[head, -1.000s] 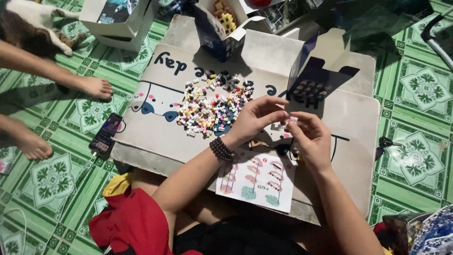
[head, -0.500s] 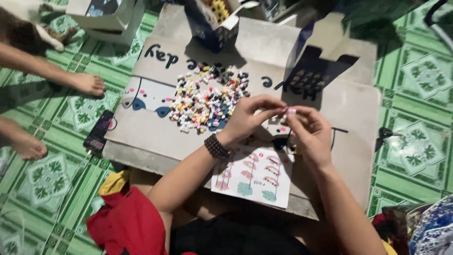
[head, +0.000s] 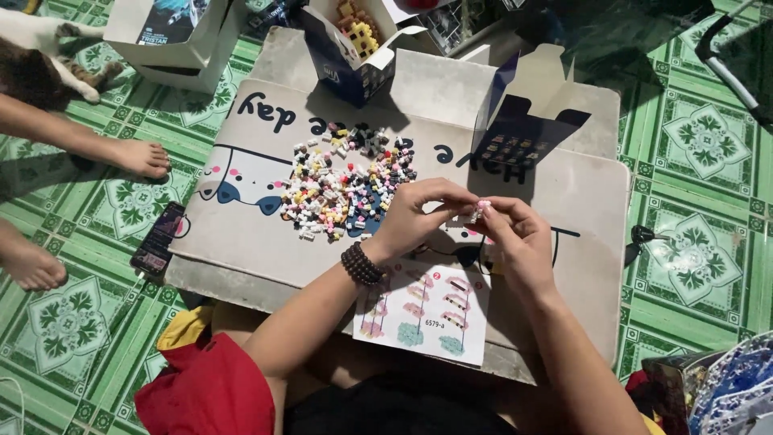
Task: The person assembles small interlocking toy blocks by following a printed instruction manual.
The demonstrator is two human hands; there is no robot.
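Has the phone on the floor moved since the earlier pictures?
No. The phone lies at the same left edge of the low table; only the camera shifted.

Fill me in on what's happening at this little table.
A person seated at a low table has both hands together above it: the left hand and right hand pinch a tiny pink piece between their fingertips. A pile of small coloured bricks lies spread just to the left of the hands, and an instruction sheet lies at the near edge. An open blue box stands at the far side. Someone else's bare foot rests on the green floor.
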